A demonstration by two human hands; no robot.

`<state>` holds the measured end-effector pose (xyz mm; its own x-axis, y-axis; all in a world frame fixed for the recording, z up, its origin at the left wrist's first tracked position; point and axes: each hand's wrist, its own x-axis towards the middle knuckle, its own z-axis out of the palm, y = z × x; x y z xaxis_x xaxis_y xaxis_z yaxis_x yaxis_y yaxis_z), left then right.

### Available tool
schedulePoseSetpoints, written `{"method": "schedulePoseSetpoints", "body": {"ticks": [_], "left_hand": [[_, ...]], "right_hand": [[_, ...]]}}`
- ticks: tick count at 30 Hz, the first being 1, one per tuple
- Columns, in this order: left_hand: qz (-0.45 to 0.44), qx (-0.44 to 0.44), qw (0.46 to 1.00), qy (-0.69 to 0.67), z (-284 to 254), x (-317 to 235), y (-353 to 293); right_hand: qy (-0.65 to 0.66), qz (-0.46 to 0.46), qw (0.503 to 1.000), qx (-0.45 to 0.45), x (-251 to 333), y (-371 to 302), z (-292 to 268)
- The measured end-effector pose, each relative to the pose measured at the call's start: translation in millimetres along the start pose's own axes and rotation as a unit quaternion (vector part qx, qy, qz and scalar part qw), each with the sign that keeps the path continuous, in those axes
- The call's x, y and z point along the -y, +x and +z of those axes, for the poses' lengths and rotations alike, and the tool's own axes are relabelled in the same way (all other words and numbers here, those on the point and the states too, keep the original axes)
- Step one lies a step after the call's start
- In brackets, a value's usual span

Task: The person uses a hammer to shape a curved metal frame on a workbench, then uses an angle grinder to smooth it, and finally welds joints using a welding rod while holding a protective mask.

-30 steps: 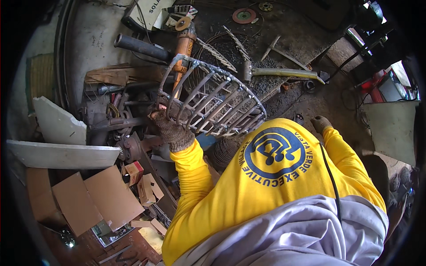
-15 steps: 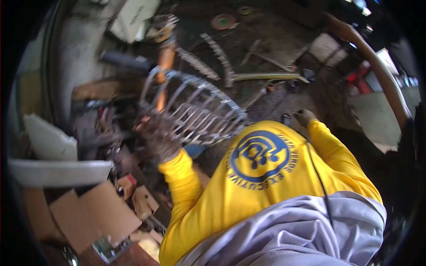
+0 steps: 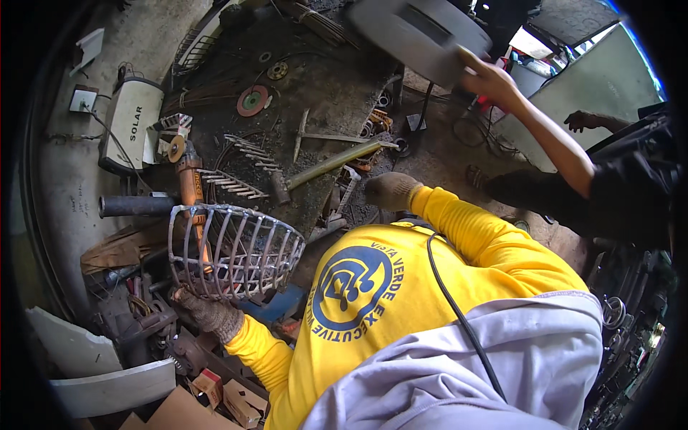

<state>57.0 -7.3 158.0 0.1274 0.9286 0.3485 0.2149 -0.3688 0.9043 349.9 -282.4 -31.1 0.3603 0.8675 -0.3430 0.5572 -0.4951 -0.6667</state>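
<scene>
By the surface's near edge, the metal basket is clasped low by the curled left hand; whether anything is held by the loosely curled right hand cannot be told. Stiffness and some weight are expected; bars should be grasped.

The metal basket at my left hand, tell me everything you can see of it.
The metal basket is an open cage of grey-brown bars: curved ribs, crosspieces and a rim with pale joints. The rim slopes down to the right. The gloved left hand seems to grip its lower left edge. An orange grinder shows through its left-hand bars; whether they touch is unclear.
</scene>
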Motion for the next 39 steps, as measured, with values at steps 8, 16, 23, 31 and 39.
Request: {"method": "schedulePoseSetpoints", "body": {"ticks": [8, 16, 23, 31, 39], "left_hand": [[0.046, 0.001, 0.993, -0.111, 0.6, 11.6, -2.1], [0.001, -0.037, 0.997, -0.073, -1.7, 20.9, -9.5], [0.001, -0.041, 0.999, 0.004, 14.4, 12.6, -26.0], [0.033, -0.059, 0.997, 0.035, 12.7, 31.1, -33.5], [-0.042, -0.149, 0.987, -0.044, 18.4, 39.1, -42.6]], "right_hand": [[0.049, -0.171, 0.964, -0.196, 101.9, -3.0, -46.6], [-0.165, -0.149, 0.946, -0.235, 122.1, 33.3, -58.0], [-0.229, -0.125, 0.954, -0.146, 116.8, 58.6, -55.8], [-0.222, -0.118, 0.96, -0.12, 114.7, 54.2, -50.3], [0.411, 0.016, 0.911, -0.038, 121.4, 18.6, -57.0]]}}
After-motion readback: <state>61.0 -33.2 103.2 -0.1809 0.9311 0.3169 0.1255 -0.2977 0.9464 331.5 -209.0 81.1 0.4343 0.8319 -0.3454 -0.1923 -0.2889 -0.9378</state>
